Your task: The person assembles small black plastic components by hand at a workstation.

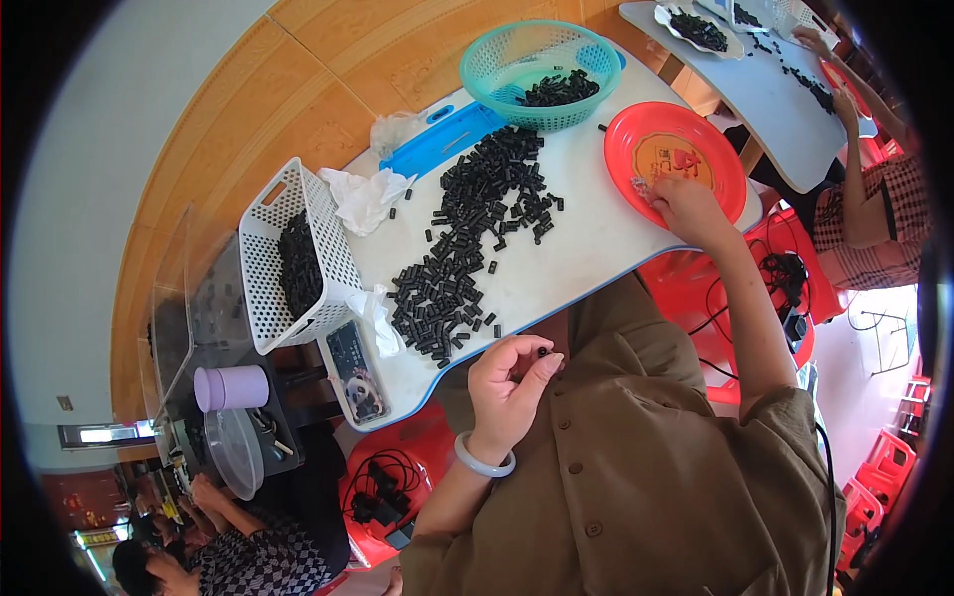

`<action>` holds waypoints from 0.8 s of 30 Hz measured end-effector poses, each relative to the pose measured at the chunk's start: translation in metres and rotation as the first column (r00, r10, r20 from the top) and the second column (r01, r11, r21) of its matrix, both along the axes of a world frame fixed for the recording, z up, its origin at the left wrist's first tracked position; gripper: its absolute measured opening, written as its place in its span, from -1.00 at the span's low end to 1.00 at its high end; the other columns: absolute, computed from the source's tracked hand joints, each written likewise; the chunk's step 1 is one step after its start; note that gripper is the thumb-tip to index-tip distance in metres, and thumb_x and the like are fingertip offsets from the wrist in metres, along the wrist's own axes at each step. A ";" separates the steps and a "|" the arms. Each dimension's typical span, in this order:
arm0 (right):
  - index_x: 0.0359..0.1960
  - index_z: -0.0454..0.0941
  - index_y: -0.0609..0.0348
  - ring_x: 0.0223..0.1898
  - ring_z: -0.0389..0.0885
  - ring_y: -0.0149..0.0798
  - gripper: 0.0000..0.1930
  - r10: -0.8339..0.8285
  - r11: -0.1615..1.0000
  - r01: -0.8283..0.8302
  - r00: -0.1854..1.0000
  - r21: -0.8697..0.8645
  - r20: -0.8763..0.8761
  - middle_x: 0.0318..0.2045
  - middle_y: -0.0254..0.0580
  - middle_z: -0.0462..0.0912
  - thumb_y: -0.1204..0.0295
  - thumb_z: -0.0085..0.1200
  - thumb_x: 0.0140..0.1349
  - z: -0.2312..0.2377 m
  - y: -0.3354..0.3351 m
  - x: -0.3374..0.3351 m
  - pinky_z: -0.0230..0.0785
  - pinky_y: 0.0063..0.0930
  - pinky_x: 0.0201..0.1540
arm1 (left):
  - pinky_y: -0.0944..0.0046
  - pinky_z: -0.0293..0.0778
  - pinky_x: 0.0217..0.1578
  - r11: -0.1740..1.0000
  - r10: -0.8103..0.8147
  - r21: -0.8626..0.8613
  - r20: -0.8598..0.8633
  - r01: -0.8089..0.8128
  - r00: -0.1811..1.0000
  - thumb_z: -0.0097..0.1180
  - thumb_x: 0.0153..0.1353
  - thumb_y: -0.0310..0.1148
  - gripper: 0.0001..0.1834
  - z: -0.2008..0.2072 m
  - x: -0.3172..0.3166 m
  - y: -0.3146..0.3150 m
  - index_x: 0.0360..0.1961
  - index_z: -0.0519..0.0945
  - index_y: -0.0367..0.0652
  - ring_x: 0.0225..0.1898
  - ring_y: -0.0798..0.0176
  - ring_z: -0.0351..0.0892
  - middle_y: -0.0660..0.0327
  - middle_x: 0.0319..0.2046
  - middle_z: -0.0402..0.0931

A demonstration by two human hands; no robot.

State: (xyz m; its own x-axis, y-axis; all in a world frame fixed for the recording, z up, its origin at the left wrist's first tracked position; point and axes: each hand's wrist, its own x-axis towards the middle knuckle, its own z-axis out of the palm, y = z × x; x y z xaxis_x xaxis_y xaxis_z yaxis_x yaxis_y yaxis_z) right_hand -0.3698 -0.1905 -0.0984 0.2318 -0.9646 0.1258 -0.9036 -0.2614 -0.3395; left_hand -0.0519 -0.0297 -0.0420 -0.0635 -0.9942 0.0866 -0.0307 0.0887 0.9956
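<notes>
My left hand (509, 385), with a pale bangle at its wrist, is closed in front of my body. A small black plastic piece (543, 352) shows between its thumb and forefinger. My right hand (688, 207) reaches over the red round plate (732, 162), fingertips pinched at a little heap of small shiny pieces (639, 186) by the plate's left side. Whatever those fingertips grip is too small to make out. A large loose pile of small black plastic pieces (442, 293) spreads across the white table (556, 273), left of the plate.
Behind the pile stand a green basket (542, 117) with black pieces and a blue tray (442, 139). At left are a white basket (260, 214), crumpled tissue (366, 199), a phone (356, 372) and a lilac cup (231, 387). Other people sit at both sides.
</notes>
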 end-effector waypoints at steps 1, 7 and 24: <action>-0.40 0.57 0.25 -0.27 0.59 0.03 -0.90 -0.001 1.000 0.001 1.000 0.001 0.000 -0.37 0.01 0.60 0.51 0.02 0.11 0.001 0.001 0.000 0.42 -0.15 -0.17 | 0.52 0.40 -0.43 1.000 -0.002 -0.004 0.011 0.002 1.000 0.24 0.14 -0.55 -0.88 -0.001 0.000 0.000 -0.29 0.59 -0.34 -0.49 0.50 0.51 0.24 -0.45 0.55; -0.42 0.61 0.22 -0.31 0.61 0.01 -0.88 0.008 1.000 -0.011 0.992 0.022 0.127 -0.41 -0.02 0.63 0.49 0.05 0.06 0.007 -0.005 -0.001 0.44 -0.18 -0.22 | 0.52 0.38 -0.44 1.000 -0.005 0.002 0.016 0.005 1.000 0.25 0.13 -0.55 -0.88 -0.002 -0.003 -0.001 -0.30 0.60 -0.33 -0.51 0.51 0.47 0.26 -0.46 0.55; -0.44 0.56 0.24 -0.31 0.60 0.00 -0.90 -0.032 0.989 0.025 0.998 0.144 0.047 -0.43 -0.01 0.60 0.47 0.11 0.04 0.009 -0.006 -0.007 0.42 -0.16 -0.22 | 0.51 0.35 -0.46 1.000 0.000 0.001 0.035 0.000 0.999 0.26 0.11 -0.53 -0.88 -0.005 -0.007 -0.001 -0.32 0.60 -0.33 -0.52 0.51 0.43 0.26 -0.49 0.53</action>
State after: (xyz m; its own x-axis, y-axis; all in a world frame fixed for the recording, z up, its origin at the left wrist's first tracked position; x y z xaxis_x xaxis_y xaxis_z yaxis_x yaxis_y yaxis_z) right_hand -0.3767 -0.1965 -0.0897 0.2005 -0.9797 -0.0036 -0.8914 -0.1809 -0.4156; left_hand -0.0586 -0.0309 -0.0471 -0.0666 -0.9943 0.0835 -0.0656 0.0879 0.9940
